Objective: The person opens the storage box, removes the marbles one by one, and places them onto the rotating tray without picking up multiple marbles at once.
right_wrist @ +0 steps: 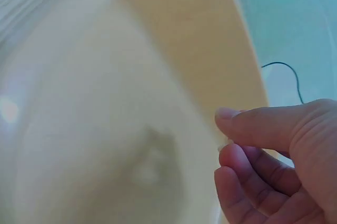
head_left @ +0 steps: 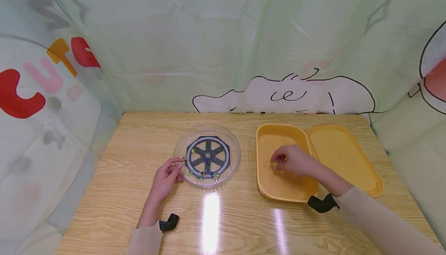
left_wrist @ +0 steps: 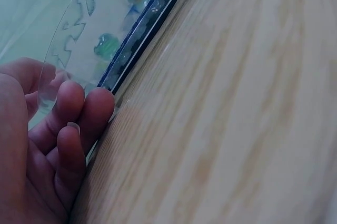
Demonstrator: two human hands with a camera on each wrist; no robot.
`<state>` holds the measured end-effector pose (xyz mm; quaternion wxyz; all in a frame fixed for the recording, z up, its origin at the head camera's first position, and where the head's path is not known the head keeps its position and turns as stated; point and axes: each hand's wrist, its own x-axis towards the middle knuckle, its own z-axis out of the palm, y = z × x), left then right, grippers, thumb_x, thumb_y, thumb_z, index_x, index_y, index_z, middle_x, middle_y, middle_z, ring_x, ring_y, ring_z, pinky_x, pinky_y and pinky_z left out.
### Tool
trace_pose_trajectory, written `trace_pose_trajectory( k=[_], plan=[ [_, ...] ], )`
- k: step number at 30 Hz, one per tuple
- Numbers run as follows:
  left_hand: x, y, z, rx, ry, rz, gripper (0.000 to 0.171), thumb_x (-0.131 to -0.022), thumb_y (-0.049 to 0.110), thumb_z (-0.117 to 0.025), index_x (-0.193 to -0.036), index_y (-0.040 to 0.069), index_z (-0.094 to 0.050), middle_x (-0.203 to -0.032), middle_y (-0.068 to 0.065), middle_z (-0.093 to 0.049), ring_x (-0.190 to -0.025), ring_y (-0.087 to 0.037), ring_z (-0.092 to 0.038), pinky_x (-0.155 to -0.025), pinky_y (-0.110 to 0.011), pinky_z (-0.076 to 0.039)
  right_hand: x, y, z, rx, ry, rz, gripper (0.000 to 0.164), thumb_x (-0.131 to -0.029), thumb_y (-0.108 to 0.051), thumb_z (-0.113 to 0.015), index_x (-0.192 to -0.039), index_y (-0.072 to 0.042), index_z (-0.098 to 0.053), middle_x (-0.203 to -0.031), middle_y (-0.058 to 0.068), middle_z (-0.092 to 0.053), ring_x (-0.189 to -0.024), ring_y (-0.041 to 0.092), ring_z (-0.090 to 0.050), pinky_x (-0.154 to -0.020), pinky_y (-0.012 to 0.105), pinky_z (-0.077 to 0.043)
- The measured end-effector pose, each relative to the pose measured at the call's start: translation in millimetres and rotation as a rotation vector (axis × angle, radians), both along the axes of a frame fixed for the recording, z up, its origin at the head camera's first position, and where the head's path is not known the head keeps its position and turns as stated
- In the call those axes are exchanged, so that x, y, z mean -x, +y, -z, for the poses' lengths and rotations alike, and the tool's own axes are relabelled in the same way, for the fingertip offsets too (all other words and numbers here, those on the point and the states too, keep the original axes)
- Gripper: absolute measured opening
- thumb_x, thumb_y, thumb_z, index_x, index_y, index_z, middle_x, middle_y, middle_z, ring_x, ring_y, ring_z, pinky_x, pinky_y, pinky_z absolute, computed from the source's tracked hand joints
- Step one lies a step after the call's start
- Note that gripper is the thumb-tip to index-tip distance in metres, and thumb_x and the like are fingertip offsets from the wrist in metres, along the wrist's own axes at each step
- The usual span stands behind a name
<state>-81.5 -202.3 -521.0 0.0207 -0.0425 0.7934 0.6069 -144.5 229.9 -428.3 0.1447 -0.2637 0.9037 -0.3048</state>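
A clear round dish (head_left: pixel 235 162) stands on the table with a dark spoked wheel shape in its middle. Several glass marbles (head_left: pixel 217 175) lie in it, mostly along the near side. My left hand (head_left: pixel 168 178) grips the dish's left rim; the left wrist view shows curled fingers (left_wrist: pixel 97 110) against the clear wall. Over the yellow container (head_left: pixel 278 194), my right hand (head_left: pixel 296 161) pinches a small yellow-green marble (head_left: pixel 275 164) between thumb and fingertips. In the right wrist view the fingers (right_wrist: pixel 237 182) mostly hide it.
The container's yellow lid (head_left: pixel 343 156) lies flat on its right side. A printed curtain (head_left: pixel 174 53) hangs behind the wooden table (head_left: pixel 139 142). Black wrist devices (head_left: pixel 169 222) are worn on both forearms.
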Motion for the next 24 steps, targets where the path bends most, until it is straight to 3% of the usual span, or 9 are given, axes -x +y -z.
trace_pose_trajectory(
  k=[13, 24],
  plan=[
    [-0.5, 1, 0.1, 0.003, 0.019, 0.0, 0.02, -0.102, 0.022, -0.058, -0.119, 0.016, -0.066, -0.068, -0.011, -0.058, -0.065, -0.024, -0.064, -0.064, -0.029, -0.054, -3.2, -8, -26.0, 0.03, 0.026, 0.054, 0.013, -0.084, 0.001, -0.077, -0.094, -0.004, -0.071, -0.084, -0.003, -0.064, -0.075, 0.014, -0.056, -0.067, 0.026, -0.05],
    [-0.9, 0, -0.3, 0.016, 0.004, 0.0, 0.021, -0.102, 0.026, -0.059, -0.121, 0.018, -0.066, -0.068, -0.01, -0.058, -0.065, -0.024, -0.063, -0.065, -0.029, -0.055, 4.4, -39, -43.2, -0.005, 0.106, 0.067, 0.009, -0.088, -0.003, -0.073, -0.095, -0.006, -0.069, -0.082, -0.003, -0.062, -0.076, 0.014, -0.054, -0.069, 0.031, -0.049]
  ],
)
